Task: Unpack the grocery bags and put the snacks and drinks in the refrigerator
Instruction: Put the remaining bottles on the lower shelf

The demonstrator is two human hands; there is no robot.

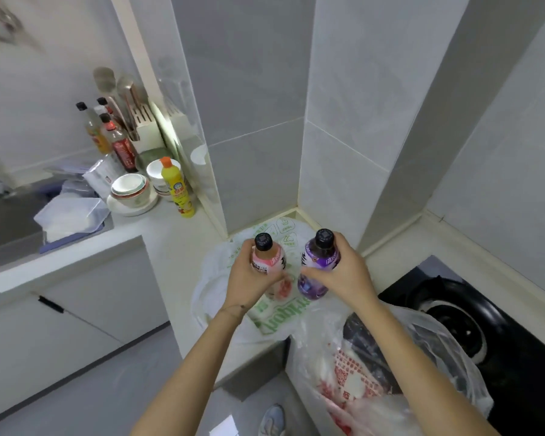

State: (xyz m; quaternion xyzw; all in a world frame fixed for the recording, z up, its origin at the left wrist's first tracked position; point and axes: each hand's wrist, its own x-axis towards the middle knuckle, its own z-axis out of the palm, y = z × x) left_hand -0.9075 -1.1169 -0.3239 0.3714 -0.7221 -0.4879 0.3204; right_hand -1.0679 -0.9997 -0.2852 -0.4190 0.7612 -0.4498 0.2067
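The unpacking is at an early stage. The left hand has its fingers wrapped round a pink bottle, and the right hand has its fingers wrapped round a purple bottle. Both bottles are upright, side by side and out of the bags, over the white bag with green print that lies in the corner of the desk. Neither drink has reached the refrigerator, which is nowhere in view, so carrying and shelving are all left to do.

Nearer the camera, the clear bag with red print bulges beside the stove with packets inside, unpacked as yet. Its contents are crumpled behind glossy plastic; they are probably snacks, though the labels are too blurred to read. Whether the white bag holds anything more cannot be told, as the hands and bottles cover its mouth.
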